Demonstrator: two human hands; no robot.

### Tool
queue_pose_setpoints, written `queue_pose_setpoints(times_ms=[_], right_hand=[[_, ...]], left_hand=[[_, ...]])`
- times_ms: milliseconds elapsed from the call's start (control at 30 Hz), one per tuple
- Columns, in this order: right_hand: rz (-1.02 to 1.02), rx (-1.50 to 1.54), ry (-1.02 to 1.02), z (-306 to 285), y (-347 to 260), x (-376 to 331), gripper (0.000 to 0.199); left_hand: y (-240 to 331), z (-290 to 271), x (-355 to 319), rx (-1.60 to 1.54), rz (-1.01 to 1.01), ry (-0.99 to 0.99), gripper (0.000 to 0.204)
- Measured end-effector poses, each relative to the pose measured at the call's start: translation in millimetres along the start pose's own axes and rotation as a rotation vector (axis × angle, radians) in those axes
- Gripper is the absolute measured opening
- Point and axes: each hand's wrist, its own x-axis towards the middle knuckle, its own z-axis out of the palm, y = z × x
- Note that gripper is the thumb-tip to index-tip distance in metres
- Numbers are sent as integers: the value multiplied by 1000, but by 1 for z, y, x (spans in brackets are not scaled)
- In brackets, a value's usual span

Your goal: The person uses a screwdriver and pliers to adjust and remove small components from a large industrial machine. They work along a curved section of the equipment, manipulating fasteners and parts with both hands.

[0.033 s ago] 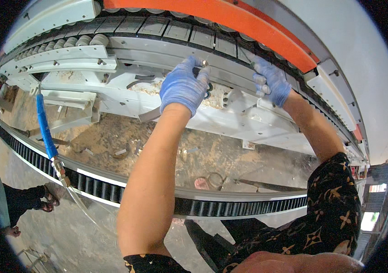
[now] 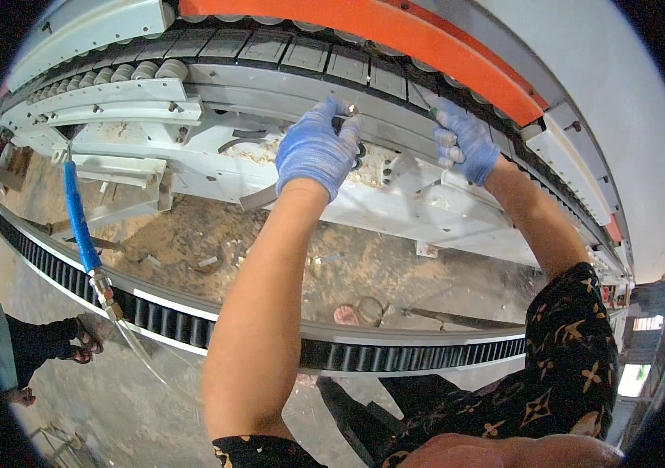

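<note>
My left hand (image 2: 317, 148), in a blue-and-white knit glove, is raised at the near side of the machine's pale metal rail (image 2: 285, 84). Its thumb and fingers are closed around a small shiny piece (image 2: 352, 110), too small to name. To the right, my gloved right hand (image 2: 465, 140) is closed beside the track of flat grey chain plates (image 2: 345, 64). A small dark tip shows by its index finger; what it holds, if anything, is mostly hidden. Below the left hand, wood shavings (image 2: 266, 160) lie on the white machine frame (image 2: 215, 183).
An orange guard (image 2: 395, 25) runs over the track. At left hangs a blue air gun (image 2: 76, 210) on a clear hose. A curved black roller rail (image 2: 168, 316) crosses between me and the machine. Another person's legs (image 2: 44, 339) show at the left edge.
</note>
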Motion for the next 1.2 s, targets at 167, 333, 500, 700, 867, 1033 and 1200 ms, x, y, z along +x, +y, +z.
queue_pose_setpoints(times_ms=[167, 333, 500, 700, 867, 1033, 1200], right_hand=[[-110, 97, -179, -8, 28, -16, 39], [-364, -121, -85, 3, 51, -21, 44], [-554, -342, -201, 61, 64, -45, 43], [-657, -347, -269, 98, 63, -32, 55], [-597, -723, -139, 59, 141, 77, 42], [-415, -1434, 6, 79, 155, 137, 42], [-374, -1572, 82, 70, 202, 213, 49]], left_hand=[[-1, 1, -1, 53, 19, 36, 29], [2, 2, -1, -14, -16, -51, 31], [-1, 6, 2, -141, -127, -181, 36], [-28, 3, 18, -265, -22, 323, 40], [-3, -19, 17, -886, -204, 641, 38], [-15, -19, 14, -933, -176, 716, 40], [-9, -15, 15, -951, -142, 743, 42]])
